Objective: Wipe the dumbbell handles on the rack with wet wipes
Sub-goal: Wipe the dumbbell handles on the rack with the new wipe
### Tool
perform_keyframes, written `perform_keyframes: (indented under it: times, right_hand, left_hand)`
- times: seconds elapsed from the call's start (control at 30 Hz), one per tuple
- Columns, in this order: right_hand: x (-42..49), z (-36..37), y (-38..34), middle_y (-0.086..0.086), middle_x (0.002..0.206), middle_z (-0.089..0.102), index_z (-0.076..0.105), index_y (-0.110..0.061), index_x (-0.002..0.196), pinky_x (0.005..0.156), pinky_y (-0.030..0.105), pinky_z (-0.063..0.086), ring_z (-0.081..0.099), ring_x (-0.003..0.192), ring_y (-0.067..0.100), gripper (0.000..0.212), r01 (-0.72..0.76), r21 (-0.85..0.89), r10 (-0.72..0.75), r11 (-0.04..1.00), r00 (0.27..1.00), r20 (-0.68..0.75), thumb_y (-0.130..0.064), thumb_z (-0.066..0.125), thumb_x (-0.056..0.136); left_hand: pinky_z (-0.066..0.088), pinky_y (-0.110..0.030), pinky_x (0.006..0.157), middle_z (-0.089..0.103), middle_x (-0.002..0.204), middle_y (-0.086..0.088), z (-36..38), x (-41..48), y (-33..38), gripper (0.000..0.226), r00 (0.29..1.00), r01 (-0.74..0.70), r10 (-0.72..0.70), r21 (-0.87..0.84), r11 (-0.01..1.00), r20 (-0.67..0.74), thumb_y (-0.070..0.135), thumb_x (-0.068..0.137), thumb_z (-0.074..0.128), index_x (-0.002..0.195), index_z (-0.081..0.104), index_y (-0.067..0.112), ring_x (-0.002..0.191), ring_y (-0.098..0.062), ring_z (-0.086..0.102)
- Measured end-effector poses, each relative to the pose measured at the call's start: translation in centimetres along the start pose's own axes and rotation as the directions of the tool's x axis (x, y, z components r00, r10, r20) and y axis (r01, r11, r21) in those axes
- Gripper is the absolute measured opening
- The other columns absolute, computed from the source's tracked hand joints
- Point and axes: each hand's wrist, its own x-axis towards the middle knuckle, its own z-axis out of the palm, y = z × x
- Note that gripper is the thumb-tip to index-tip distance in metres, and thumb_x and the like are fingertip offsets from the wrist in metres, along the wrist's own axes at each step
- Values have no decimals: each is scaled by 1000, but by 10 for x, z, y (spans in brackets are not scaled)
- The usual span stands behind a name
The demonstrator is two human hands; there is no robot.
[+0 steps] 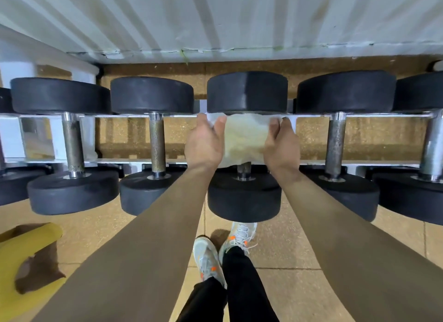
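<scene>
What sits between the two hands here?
In the head view, a wipe stretches from the left hand to the right hand, draped over the middle dumbbell's handle.

bright, even light | soft shadows | edges bowed (wide-angle) | sharp centre

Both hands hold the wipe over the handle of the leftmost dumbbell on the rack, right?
Not leftmost. The head view shows the left hand and right hand holding the wipe over the handle of the middle dumbbell on the rack.
</scene>
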Motion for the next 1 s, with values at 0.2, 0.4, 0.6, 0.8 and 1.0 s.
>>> perform_keyframes:
  times: [0.2, 0.4, 0.6, 0.8, 1.0]
  right_hand:
    - [9, 3, 7, 6, 91, 56, 45, -14, 106, 81, 41, 43, 55, 91, 33, 39, -104, -128, 119, 986, 986, 117, -46, 22, 110]
    - [-37, -5, 9, 5, 122, 57, 54, -13, 121, 90, 40, 45, 56, 107, 25, 29, 4, 67, 4, 998, 993, -122, -33, 40, 106]
    - [-80, 10, 16, 0, 119, 51, 56, -19, 116, 88, 42, 48, 57, 107, 27, 24, -34, 214, 63, 976, 989, -131, -28, 43, 98]
    - [-78, 7, 18, -3, 120, 51, 55, -19, 115, 81, 35, 37, 54, 106, 24, 21, -32, 239, 63, 970, 990, -123, -25, 39, 102]
    - [-71, 3, 17, 2, 111, 62, 60, -18, 113, 93, 43, 44, 56, 104, 28, 32, -46, 133, 45, 990, 999, 10, -32, 32, 105]
  left_hand:
    - [39, -34, 79, 57, 84, 4, 10, -2, -11, 39, 985, 169, -171, -185, 968, 3, 51, 107, 29, 105, 50, 18, 92, -26, 58]
    - [31, -27, 93, 50, 117, -3, 13, -52, -7, 22, 948, -15, -31, -140, 990, -316, 25, 94, 57, 113, 53, 16, 115, -25, 47]
    - [54, -34, 83, 62, 97, -7, 28, -52, 19, 25, 950, 112, -38, -227, 968, 309, 25, 92, 66, 106, 55, 7, 93, -26, 63]
    - [59, -32, 83, 70, 100, -10, 42, -19, 25, 35, 877, 209, -22, -341, 917, 480, 28, 92, 74, 114, 63, 4, 94, -27, 70]
    - [62, -42, 77, 74, 95, -11, 61, 12, 33, 40, 877, 322, -2, -585, 744, 481, 23, 83, 82, 113, 62, 6, 78, -26, 74]
